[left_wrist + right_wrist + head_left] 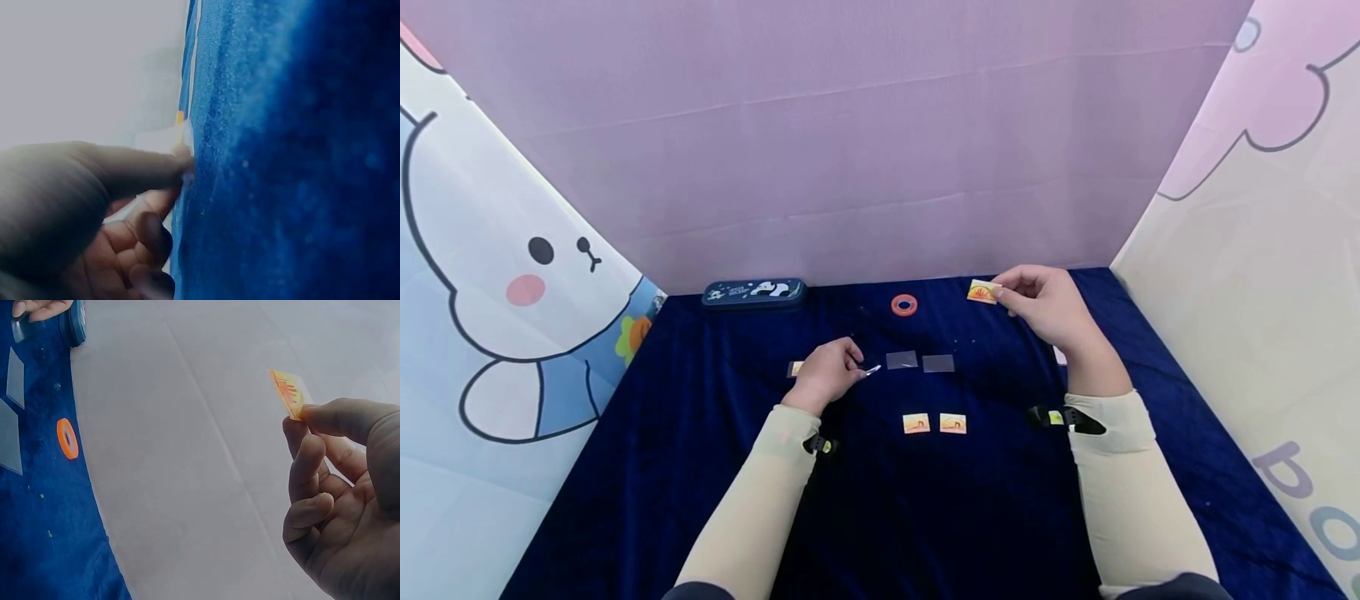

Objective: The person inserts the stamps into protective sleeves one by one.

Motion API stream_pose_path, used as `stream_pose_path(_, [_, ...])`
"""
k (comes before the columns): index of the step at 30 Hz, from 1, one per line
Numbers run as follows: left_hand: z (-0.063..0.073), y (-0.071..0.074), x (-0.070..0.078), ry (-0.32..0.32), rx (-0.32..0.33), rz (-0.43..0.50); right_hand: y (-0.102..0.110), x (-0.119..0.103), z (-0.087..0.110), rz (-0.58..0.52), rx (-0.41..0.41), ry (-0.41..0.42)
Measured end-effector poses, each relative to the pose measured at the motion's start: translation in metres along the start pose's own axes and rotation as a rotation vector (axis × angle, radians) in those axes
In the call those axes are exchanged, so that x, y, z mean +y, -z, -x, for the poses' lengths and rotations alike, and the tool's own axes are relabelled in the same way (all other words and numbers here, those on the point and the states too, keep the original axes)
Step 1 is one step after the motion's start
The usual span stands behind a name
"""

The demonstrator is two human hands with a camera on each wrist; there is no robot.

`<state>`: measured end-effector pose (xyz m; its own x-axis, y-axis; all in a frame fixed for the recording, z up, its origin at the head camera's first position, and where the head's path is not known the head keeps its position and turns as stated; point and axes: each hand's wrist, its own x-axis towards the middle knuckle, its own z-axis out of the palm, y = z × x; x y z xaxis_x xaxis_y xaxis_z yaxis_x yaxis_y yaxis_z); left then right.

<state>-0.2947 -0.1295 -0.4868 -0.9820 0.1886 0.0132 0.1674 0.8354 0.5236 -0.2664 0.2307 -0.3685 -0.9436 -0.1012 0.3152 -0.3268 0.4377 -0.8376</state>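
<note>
My right hand (1047, 307) pinches a small yellow-orange printed card (981, 291) by its edge, raised near the back right of the table. The right wrist view shows that card (287, 395) between thumb and fingertip. My left hand (830, 372) pinches a small clear plastic sleeve (871, 370) low over the cloth. In the left wrist view the sleeve (159, 136) is a thin see-through sheet at the thumb tip. Two clear sleeves (902, 360) (938, 363) lie just right of the left hand. Closer to me are two orange printed cards (916, 423) (952, 423), side by side.
A dark blue panda pencil case (753, 292) stands at the back left. An orange tape roll (904, 305) lies at the back middle. Another card (795, 368) shows partly behind the left hand, and a pale pink item (1060, 356) beside the right wrist. Blue velvet cloth (880, 517) covers the table.
</note>
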Motion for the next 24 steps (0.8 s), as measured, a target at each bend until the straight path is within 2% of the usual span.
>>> stream_pose_path(5, [0.000, 0.005, -0.001, -0.011, 0.018, 0.097, -0.001, 0.000, 0.000, -0.011, 0.010, -0.003])
stream_pose_path(12, [-0.002, 0.017, 0.000, -0.016, 0.116, 0.154, -0.005, 0.001, -0.001, 0.022, 0.046, 0.007])
stream_pose_path(18, [0.001, 0.035, 0.007, -0.086, 0.190, 0.213, -0.008, 0.003, -0.002, 0.040, 0.076, 0.012])
stream_pose_path(24, [0.011, 0.058, 0.026, -0.150, 0.264, 0.280, -0.012, -0.008, -0.001, -0.024, 0.061, 0.074])
